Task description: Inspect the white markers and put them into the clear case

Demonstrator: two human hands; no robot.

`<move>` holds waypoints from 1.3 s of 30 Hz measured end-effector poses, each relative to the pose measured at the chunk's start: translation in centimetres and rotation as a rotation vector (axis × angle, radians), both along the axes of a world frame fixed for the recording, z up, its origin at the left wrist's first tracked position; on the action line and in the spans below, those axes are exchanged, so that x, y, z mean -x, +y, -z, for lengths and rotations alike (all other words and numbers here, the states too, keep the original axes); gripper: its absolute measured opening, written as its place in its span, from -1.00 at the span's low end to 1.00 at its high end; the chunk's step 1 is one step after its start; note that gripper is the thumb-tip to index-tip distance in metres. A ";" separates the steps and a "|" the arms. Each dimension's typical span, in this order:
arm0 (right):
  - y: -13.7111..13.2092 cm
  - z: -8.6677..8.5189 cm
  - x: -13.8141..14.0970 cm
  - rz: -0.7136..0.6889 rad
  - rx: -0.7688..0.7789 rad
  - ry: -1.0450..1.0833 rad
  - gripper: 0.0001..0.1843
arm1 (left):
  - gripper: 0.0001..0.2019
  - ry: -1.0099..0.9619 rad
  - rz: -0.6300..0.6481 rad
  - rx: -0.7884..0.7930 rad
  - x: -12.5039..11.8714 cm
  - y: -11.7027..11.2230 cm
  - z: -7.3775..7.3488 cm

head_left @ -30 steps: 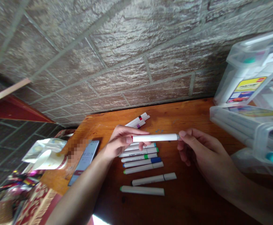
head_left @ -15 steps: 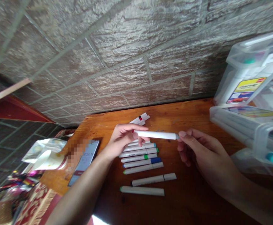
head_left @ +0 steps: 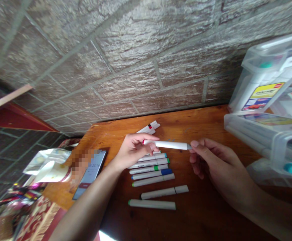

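A white marker (head_left: 172, 144) with a red left end is held level above the table, between both hands. My left hand (head_left: 133, 149) grips its left part, the thumb pressed on the barrel and the index finger stretched along the top. At the grey right end, my right hand (head_left: 214, 162) pinches the tip between thumb and fingers. Below lies a row of white markers, among them one with a blue band (head_left: 152, 174), a dark-ended one (head_left: 164, 192) and a green-ended one (head_left: 152, 204). More markers (head_left: 148, 128) lie behind my left hand, partly hidden by it.
Clear plastic marker boxes (head_left: 263, 130) stand at the right, one upright by the brick-patterned wall (head_left: 146, 73). On the left are a phone (head_left: 90, 175), a tipped paper cup (head_left: 52, 171) and a patterned cloth (head_left: 35, 217). The wooden table (head_left: 191, 124) meets the wall behind.
My left thumb has slid to the right along the marker, so its red end now shows more. The right hand and the markers on the table look the same.
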State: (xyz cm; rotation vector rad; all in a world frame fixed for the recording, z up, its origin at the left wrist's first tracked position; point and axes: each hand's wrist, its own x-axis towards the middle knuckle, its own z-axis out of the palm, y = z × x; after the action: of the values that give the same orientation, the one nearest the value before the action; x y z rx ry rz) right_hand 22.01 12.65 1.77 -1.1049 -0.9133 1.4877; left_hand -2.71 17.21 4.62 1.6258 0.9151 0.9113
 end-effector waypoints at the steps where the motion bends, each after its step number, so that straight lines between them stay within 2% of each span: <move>1: 0.0 0.0 0.0 -0.003 -0.003 -0.002 -0.53 | -0.80 -0.001 -0.008 -0.002 0.0 0.0 0.1; 14: -0.1 0.1 0.0 -0.017 0.005 -0.007 -0.54 | -0.77 0.128 -0.101 -0.088 -0.4 -0.1 -0.2; 30: 0.0 -0.3 0.1 0.020 0.037 0.042 -0.56 | -0.74 0.013 -0.019 0.037 -0.1 -0.3 -0.6; 39: 0.0 -0.3 0.1 0.029 0.065 0.091 -0.58 | -0.72 -0.040 0.020 0.080 0.7 0.1 0.5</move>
State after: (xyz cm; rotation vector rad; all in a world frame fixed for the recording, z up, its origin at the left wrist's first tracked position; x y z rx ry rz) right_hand 21.93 12.68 2.05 -1.0839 -0.7884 1.5399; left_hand -3.42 17.28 4.15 1.5411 0.8948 0.8794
